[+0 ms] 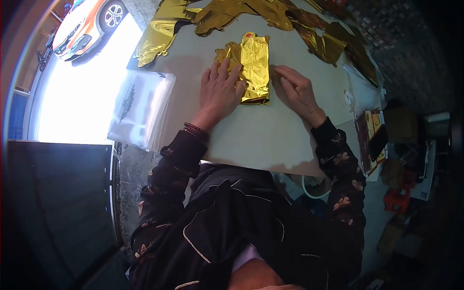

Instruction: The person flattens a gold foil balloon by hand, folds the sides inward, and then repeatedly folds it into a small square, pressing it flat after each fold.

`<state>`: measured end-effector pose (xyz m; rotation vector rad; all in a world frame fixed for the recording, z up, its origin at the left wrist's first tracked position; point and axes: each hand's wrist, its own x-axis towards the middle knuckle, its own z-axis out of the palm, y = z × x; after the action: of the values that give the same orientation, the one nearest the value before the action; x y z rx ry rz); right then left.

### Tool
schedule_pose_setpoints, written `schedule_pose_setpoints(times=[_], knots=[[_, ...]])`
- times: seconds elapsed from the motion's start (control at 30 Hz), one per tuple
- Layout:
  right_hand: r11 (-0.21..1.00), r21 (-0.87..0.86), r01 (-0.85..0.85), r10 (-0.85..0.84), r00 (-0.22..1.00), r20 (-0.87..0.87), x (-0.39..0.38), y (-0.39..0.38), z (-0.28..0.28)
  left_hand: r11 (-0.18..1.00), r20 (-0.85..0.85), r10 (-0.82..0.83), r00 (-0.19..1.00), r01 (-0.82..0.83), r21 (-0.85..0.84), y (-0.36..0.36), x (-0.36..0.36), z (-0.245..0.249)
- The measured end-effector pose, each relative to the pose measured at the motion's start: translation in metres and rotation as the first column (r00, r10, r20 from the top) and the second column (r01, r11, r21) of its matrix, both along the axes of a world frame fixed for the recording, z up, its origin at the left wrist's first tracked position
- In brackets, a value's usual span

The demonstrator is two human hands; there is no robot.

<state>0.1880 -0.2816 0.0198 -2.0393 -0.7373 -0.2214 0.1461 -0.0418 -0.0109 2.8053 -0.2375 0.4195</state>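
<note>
A flat gold foil balloon (255,67), folded into a narrow strip, lies on the pale tabletop (232,140). A small red mark shows at its top end, and a crumpled part sticks out on its left. My left hand (220,92) rests flat on that left part, fingers spread, thumb by the fold. Just beyond the balloon's right edge, my right hand (297,92) is on the table with its fingers curled together. A narrow strip of tabletop shows between its fingertips and the foil. I see nothing held in it.
More gold foil pieces (241,14) spread along the table's far side. Clear plastic sleeves (140,108) overhang the left edge. At the right edge lie a clear plastic bag (360,87) and a printed box (369,140) with a dark phone-like object. An orange car (84,26) stands outside.
</note>
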Motion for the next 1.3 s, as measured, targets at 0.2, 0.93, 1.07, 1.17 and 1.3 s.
schedule_pose_setpoints(times=[0.2, 0.93, 1.07, 1.17, 1.3], knots=[[0.953, -0.098, 0.285, -0.301, 0.906, -0.298, -0.004, 0.024, 0.015, 0.995, 0.009, -0.012, 1.000, 0.012, -0.102, 0.002, 0.001, -0.002], [0.905, -0.408, 0.119, 0.046, 0.926, 0.374, -0.001, 0.046, -0.008, 0.999, -0.013, -0.005, 1.000, 0.004, -0.033, 0.003, 0.001, -0.001], [0.764, -0.644, 0.022, 0.102, 0.983, 0.153, -0.001, 0.049, -0.021, 0.998, -0.032, 0.014, 0.999, -0.012, 0.063, 0.004, -0.001, -0.001], [0.751, -0.659, 0.051, 0.077, 0.983, 0.165, 0.007, 0.044, -0.025, 0.995, -0.088, 0.018, 0.996, -0.009, 0.103, 0.014, 0.001, -0.001], [0.756, -0.650, 0.079, 0.032, 0.987, 0.158, 0.009, 0.039, -0.026, 0.997, -0.107, 0.043, 0.993, -0.036, 0.074, 0.028, 0.007, -0.005]])
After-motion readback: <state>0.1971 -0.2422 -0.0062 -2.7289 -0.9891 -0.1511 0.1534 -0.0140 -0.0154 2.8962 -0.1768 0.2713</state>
